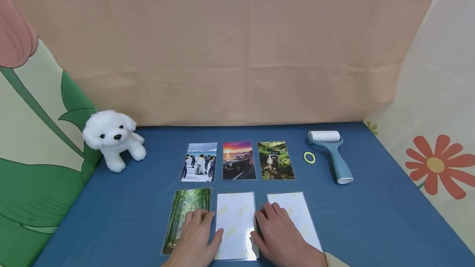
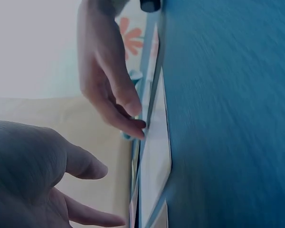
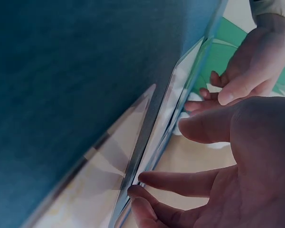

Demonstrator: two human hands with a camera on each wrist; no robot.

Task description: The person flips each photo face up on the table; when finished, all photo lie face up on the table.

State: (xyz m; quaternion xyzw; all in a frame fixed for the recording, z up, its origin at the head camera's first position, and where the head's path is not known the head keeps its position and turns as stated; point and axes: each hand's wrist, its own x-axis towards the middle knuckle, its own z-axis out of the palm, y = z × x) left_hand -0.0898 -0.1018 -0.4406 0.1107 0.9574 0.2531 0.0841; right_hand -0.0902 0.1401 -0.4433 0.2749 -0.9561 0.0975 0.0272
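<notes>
Head view: the left hand (image 1: 194, 236), itself cut by the bottom edge, covers the lower right part of the bamboo card (image 1: 185, 207). The right hand (image 1: 276, 234) conceals the lower left corner of the white card (image 1: 304, 221) at lower right; its yellow marks (image 1: 290, 210) are too faint to read. The tulip (image 1: 15, 32) at upper left and red flower (image 1: 447, 166) at right run out of frame. Left wrist view: a dark object (image 2: 150, 5), clipped at top, unidentifiable. Right wrist view: the nearest card (image 3: 99, 175), lower left, cut off, print blurred.
</notes>
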